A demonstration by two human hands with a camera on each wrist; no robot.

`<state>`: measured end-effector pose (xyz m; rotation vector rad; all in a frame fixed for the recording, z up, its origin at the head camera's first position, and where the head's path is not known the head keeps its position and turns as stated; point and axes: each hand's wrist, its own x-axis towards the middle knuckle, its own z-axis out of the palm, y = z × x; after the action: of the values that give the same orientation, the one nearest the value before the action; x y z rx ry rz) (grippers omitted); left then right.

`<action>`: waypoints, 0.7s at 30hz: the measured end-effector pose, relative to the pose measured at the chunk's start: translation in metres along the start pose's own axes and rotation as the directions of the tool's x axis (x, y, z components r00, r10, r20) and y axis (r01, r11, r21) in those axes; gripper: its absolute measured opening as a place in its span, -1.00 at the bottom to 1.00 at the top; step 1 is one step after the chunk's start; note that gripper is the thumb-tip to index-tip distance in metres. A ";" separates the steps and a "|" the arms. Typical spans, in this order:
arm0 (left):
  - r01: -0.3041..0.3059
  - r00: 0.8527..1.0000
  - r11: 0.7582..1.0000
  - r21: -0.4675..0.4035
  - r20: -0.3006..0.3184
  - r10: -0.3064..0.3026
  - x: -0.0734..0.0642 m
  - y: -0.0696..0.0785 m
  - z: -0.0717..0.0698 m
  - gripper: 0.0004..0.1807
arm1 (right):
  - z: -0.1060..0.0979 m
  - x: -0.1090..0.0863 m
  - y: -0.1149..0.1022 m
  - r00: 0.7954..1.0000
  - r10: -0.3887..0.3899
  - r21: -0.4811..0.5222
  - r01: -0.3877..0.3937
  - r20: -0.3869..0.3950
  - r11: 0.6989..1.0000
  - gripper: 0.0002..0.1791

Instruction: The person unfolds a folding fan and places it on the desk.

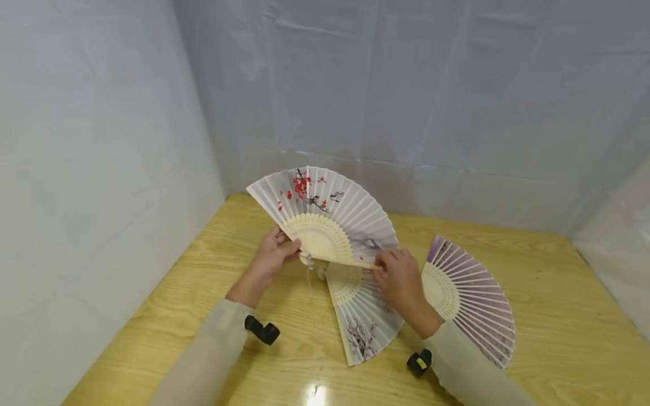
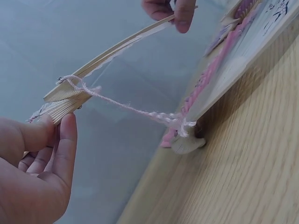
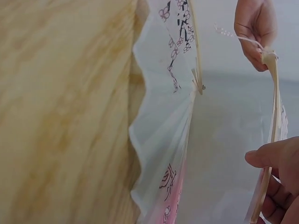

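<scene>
A white folding fan [image 1: 350,208] with red blossoms is spread wide above the table, held between both hands. My left hand [image 1: 271,256] pinches its left outer rib near the pivot; in the left wrist view, the thumb and fingers [image 2: 67,144] grip the stacked ribs. At the fan's right end, my right hand [image 1: 403,282] pinches the other outer rib, the thumb [image 3: 268,156] lying over it in the right wrist view. A pale twisted cord [image 2: 126,107] hangs from the pivot. Below lies a second open fan [image 1: 363,332], white with dark branches, partly hidden by the held one.
A purple open fan [image 1: 484,299] lies to the right on the wooden table [image 1: 558,316], partly behind the right forearm. White sheeting [image 1: 406,101] stands behind the table and at both sides. Black wrist cameras [image 1: 262,330] sit on both sleeves.
</scene>
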<state>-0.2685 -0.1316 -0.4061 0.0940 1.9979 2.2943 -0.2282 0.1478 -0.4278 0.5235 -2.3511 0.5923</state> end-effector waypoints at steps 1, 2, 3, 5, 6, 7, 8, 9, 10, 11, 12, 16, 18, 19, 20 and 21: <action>0.000 1.000 1.000 -0.004 -0.014 -0.001 -0.002 0.001 0.001 -0.38 | -0.003 0.000 0.002 1.000 0.000 0.008 0.000 0.013 1.000 -0.73; 0.003 0.999 1.000 -0.010 -0.033 -0.003 -0.005 0.003 0.003 -0.39 | -0.006 -0.001 0.005 1.000 0.000 0.015 0.000 0.026 1.000 -0.73; 0.005 0.999 1.000 -0.012 -0.050 -0.006 -0.008 0.005 0.004 -0.39 | -0.008 -0.001 0.007 0.999 0.000 0.021 -0.001 0.040 1.000 -0.73; 0.016 0.996 1.000 -0.008 -0.084 -0.017 -0.013 0.007 0.007 -0.39 | -0.015 -0.001 0.010 0.998 -0.001 0.040 -0.001 0.067 0.999 -0.72; 0.022 0.995 1.000 -0.011 -0.102 -0.023 -0.016 0.008 0.008 -0.38 | -0.018 -0.002 0.012 0.997 -0.003 0.054 -0.001 0.080 0.999 -0.72; 0.025 0.994 1.000 -0.016 -0.110 -0.027 -0.016 0.009 0.006 -0.39 | -0.018 -0.002 0.011 0.996 -0.003 0.056 -0.002 0.085 0.998 -0.72; 0.028 0.993 0.999 -0.017 -0.117 -0.030 -0.016 0.009 0.004 -0.39 | -0.018 -0.002 0.010 0.996 -0.003 0.057 -0.002 0.093 0.998 -0.72; 0.029 0.992 0.999 -0.017 -0.124 -0.031 -0.016 0.009 0.001 -0.39 | -0.019 -0.003 0.009 0.995 -0.004 0.060 -0.002 0.102 0.998 -0.72; 0.029 0.991 1.000 -0.011 -0.129 -0.030 -0.016 0.009 -0.001 -0.40 | -0.019 -0.004 0.008 0.994 -0.007 0.064 0.000 0.110 0.998 -0.72; 0.029 0.990 1.000 -0.010 -0.137 -0.030 -0.016 0.009 -0.002 -0.41 | -0.019 -0.005 0.006 0.993 -0.011 0.067 0.003 0.119 0.998 -0.72; 0.028 0.990 1.000 -0.003 -0.139 -0.028 -0.016 0.009 -0.004 -0.41 | -0.019 -0.006 0.005 0.992 -0.016 0.069 0.007 0.125 0.998 -0.72; 0.028 0.988 0.999 0.032 -0.152 -0.023 -0.014 0.010 -0.008 -0.43 | -0.020 -0.009 0.000 0.990 -0.049 0.092 0.037 0.134 0.995 -0.74; 0.030 0.988 0.999 0.031 -0.154 -0.025 -0.013 0.011 -0.010 -0.42 | -0.020 -0.010 -0.003 0.989 -0.072 0.100 0.060 0.126 0.993 -0.75; 0.034 0.987 0.999 0.018 -0.156 -0.031 -0.013 0.011 -0.012 -0.42 | -0.020 -0.011 -0.004 0.989 -0.085 0.105 0.072 0.122 0.992 -0.75; 0.038 0.987 0.999 0.002 -0.156 -0.037 -0.012 0.011 -0.013 -0.41 | -0.020 -0.011 -0.006 0.988 -0.100 0.104 0.088 0.116 0.991 -0.75; 0.043 0.987 0.999 -0.019 -0.155 -0.046 -0.012 0.012 -0.014 -0.40 | -0.019 -0.012 -0.007 0.987 -0.111 0.099 0.100 0.113 0.990 -0.75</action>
<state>-0.2585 -0.1483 -0.3962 -0.1335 2.0288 2.3557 -0.2067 0.1548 -0.4203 0.7393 -2.3968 0.6390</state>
